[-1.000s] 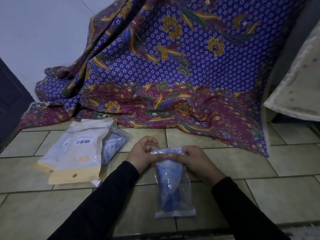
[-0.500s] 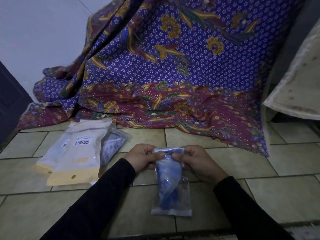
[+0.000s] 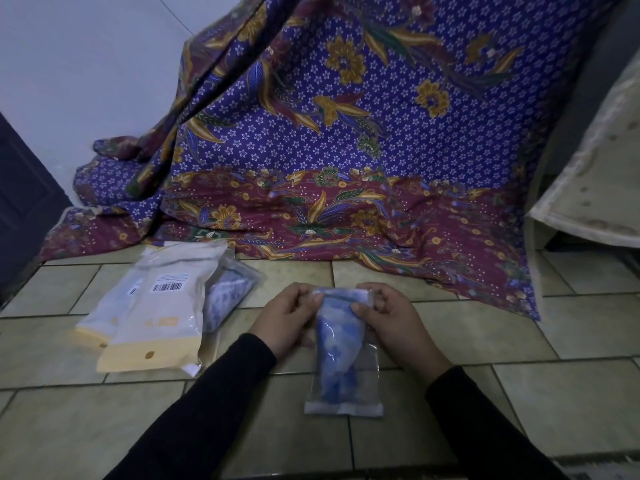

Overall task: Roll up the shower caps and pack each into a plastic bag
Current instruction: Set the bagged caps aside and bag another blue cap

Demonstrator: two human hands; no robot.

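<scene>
A clear plastic bag [image 3: 367, 393] holds a rolled blue patterned shower cap [image 3: 339, 344] and hangs upright above the tiled floor. My left hand [image 3: 287, 317] pinches the bag's top left corner. My right hand [image 3: 391, 317] pinches the top right, with its thumb pressed on the folded top flap. Both sleeves are black. Another bagged blue shower cap [image 3: 227, 296] lies on the floor to the left.
Two white and yellow packets with barcode labels [image 3: 156, 317] lie on the tiles at the left. A purple and maroon floral cloth [image 3: 329, 168] drapes down behind. A pale mat edge [image 3: 595, 188] is at the right and a dark door [image 3: 20, 202] at the left.
The bag's top flap has been folded down and both hands have drawn closer together on it. The bag has shifted slightly.
</scene>
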